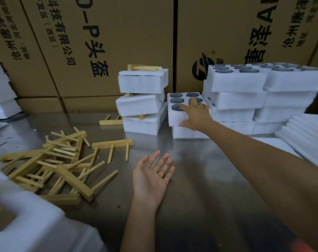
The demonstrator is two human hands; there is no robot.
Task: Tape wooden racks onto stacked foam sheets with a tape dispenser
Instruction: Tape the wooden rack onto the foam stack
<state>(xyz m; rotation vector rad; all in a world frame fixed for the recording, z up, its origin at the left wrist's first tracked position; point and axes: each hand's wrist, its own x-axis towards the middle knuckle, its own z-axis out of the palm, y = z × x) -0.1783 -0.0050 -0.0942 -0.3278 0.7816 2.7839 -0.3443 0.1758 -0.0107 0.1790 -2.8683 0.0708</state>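
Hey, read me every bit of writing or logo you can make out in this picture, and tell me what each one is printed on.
"科技有限公司": left cardboard box, rotated.
"(西区)": same box, smaller print.
"0-P头盔": middle cardboard box, rotated.
Round black logo with "®": right cardboard box.
Large characters on the right cardboard box: cut off and rotated, not reliably readable.
Small address lines far left and far right: too blurred.
Foam blocks, wooden racks: no text.

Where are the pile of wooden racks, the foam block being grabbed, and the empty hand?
wooden racks (50, 168), head view, middle of pile
foam block (178, 113), head view, front face
left hand (151, 177), head view, palm
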